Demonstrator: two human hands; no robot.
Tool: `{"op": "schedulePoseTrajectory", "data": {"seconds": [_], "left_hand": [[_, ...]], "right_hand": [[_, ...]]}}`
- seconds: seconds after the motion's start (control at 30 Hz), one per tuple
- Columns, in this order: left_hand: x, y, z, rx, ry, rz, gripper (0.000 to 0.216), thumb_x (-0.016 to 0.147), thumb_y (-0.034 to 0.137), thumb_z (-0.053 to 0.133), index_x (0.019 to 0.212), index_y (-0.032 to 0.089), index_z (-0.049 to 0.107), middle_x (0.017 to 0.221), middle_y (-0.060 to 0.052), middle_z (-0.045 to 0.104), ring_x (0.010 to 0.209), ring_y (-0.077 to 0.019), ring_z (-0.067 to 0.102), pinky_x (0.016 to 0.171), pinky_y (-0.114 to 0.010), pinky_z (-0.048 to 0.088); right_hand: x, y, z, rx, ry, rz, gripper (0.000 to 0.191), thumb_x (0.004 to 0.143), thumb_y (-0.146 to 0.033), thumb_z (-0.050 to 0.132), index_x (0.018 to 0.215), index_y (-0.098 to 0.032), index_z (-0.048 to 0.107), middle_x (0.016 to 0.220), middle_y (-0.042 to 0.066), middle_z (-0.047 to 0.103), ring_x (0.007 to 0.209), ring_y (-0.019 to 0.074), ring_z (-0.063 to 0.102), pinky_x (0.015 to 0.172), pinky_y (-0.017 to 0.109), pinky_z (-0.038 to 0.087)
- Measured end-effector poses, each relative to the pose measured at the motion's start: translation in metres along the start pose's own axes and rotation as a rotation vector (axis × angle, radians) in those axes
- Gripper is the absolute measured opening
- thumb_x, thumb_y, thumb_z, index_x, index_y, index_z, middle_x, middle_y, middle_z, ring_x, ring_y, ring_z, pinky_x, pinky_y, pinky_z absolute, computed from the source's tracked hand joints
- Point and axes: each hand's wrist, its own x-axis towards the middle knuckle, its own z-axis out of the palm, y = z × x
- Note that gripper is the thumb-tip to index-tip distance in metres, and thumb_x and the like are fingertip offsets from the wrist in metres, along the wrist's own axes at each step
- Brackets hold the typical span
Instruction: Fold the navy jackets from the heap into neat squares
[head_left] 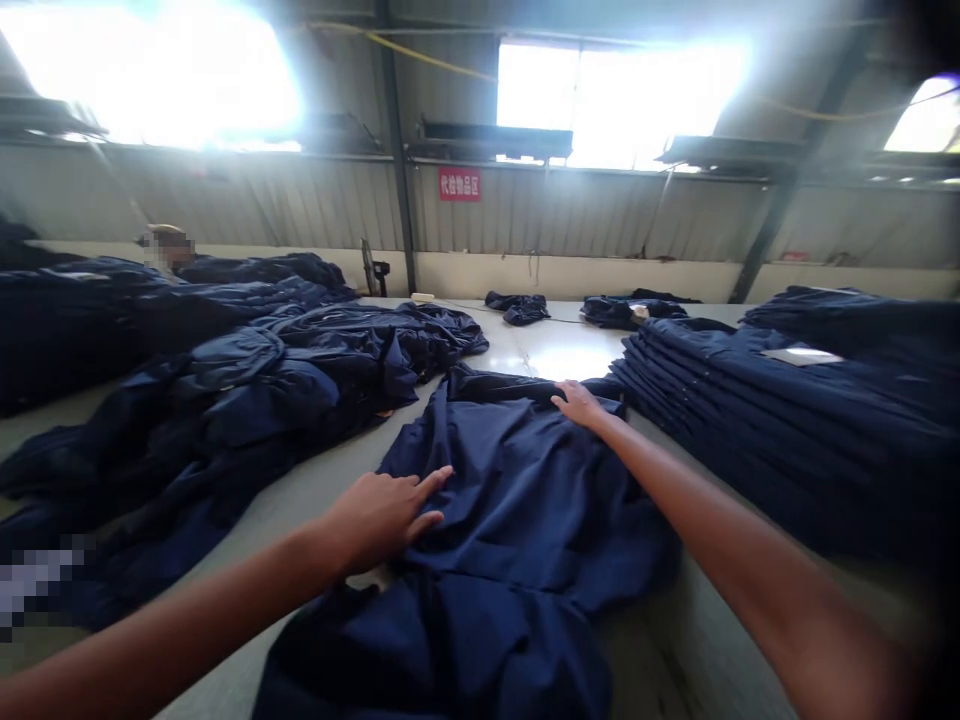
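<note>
A dark blue garment [517, 490] lies spread on the pale table, creased, with a seam across its lower part and its near end bunched up. My left hand [382, 515] is over its left side, index finger and thumb stretched apart; the other fingers are partly hidden beneath. Farther off, my right hand [581, 405] rests on the garment near its far edge, fingers extended over the cloth. Neither hand visibly grips anything.
Loose dark blue clothes [262, 390] are heaped on the left. On the right stands a neat stack of folded garments [712, 400] with a pale card [802, 356] on top. Small cloth bundles [517, 306] lie at the back. A person [166, 248] is behind the left pile.
</note>
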Motion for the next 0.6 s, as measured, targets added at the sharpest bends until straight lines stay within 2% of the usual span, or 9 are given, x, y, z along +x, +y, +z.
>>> {"op": "schedulePoseTrajectory", "data": {"seconds": [0.07,0.17,0.27,0.33,0.4,0.47,0.53,0.57,0.6], "left_hand": [[0.009,-0.007,0.009,-0.003,0.147,0.047,0.06,0.108,0.05,0.044,0.164,0.03,0.04,0.138,-0.014,0.069,0.119,-0.0362,0.07,0.1,-0.051,0.055],[0.022,-0.031,0.048,-0.042,0.254,0.067,0.054,0.109,0.046,0.044,0.161,0.033,0.045,0.162,-0.011,0.049,0.149,-0.0356,0.045,0.12,-0.054,0.039],[0.021,-0.042,0.088,-0.074,0.203,-0.011,0.054,0.109,0.046,0.039,0.162,0.033,0.042,0.166,-0.01,0.044,0.156,-0.0358,0.035,0.122,-0.059,0.034],[0.014,-0.04,0.095,-0.088,0.173,-0.02,0.057,0.107,0.051,0.042,0.161,0.036,0.044,0.165,-0.01,0.046,0.153,-0.0371,0.04,0.119,-0.059,0.038],[0.01,-0.035,0.083,-0.11,0.131,0.025,0.056,0.102,0.057,0.049,0.155,0.041,0.052,0.159,-0.009,0.054,0.144,-0.0374,0.052,0.113,-0.055,0.046],[0.021,-0.034,0.058,-0.15,0.095,0.054,0.047,0.1,0.057,0.052,0.143,0.042,0.065,0.141,-0.006,0.069,0.125,-0.0333,0.067,0.103,-0.046,0.053],[0.052,-0.04,0.031,-0.197,0.128,0.002,0.039,0.102,0.051,0.049,0.13,0.04,0.072,0.119,-0.003,0.078,0.106,-0.0271,0.074,0.096,-0.039,0.055],[0.074,-0.045,0.02,-0.207,0.189,-0.039,0.038,0.102,0.049,0.048,0.129,0.038,0.072,0.117,-0.003,0.078,0.104,-0.0256,0.074,0.095,-0.036,0.055],[0.099,-0.051,0.011,-0.209,0.261,-0.08,0.039,0.103,0.046,0.046,0.131,0.036,0.07,0.124,-0.003,0.076,0.11,-0.0253,0.073,0.096,-0.035,0.054]], "right_hand": [[0.0,-0.002,0.006,0.001,-0.025,-0.013,0.042,0.107,-0.044,0.054,0.143,-0.023,0.06,0.155,0.015,0.052,0.14,0.0319,0.052,0.114,0.057,0.045],[-0.023,0.014,0.019,-0.012,-0.082,-0.018,0.054,0.108,-0.053,0.043,0.158,-0.031,0.047,0.172,0.012,0.032,0.159,0.0383,0.024,0.123,0.072,0.021],[-0.056,0.053,0.034,0.023,-0.155,0.093,0.061,0.109,-0.055,0.029,0.166,-0.032,0.034,0.175,0.01,0.024,0.162,0.035,0.018,0.124,0.07,0.018],[-0.077,0.08,0.043,0.075,-0.212,0.129,0.064,0.109,-0.054,0.024,0.167,-0.029,0.031,0.175,0.01,0.025,0.162,0.031,0.02,0.126,0.062,0.022],[-0.092,0.101,0.046,0.113,-0.244,0.101,0.065,0.108,-0.055,0.026,0.166,-0.027,0.035,0.173,0.01,0.031,0.161,0.0296,0.023,0.127,0.055,0.026],[-0.097,0.112,0.042,0.113,-0.228,0.04,0.062,0.107,-0.057,0.032,0.159,-0.028,0.047,0.167,0.009,0.044,0.157,0.0312,0.034,0.126,0.054,0.029],[-0.089,0.112,0.032,0.089,-0.116,-0.024,0.055,0.107,-0.054,0.035,0.151,-0.029,0.057,0.156,0.01,0.056,0.146,0.0313,0.05,0.123,0.051,0.034],[-0.079,0.109,0.026,0.078,-0.04,-0.044,0.052,0.107,-0.051,0.036,0.149,-0.028,0.059,0.153,0.01,0.059,0.141,0.0299,0.054,0.122,0.049,0.036],[-0.066,0.105,0.021,0.069,0.033,-0.047,0.05,0.108,-0.047,0.038,0.149,-0.027,0.058,0.152,0.01,0.06,0.139,0.0284,0.056,0.12,0.045,0.038]]}}
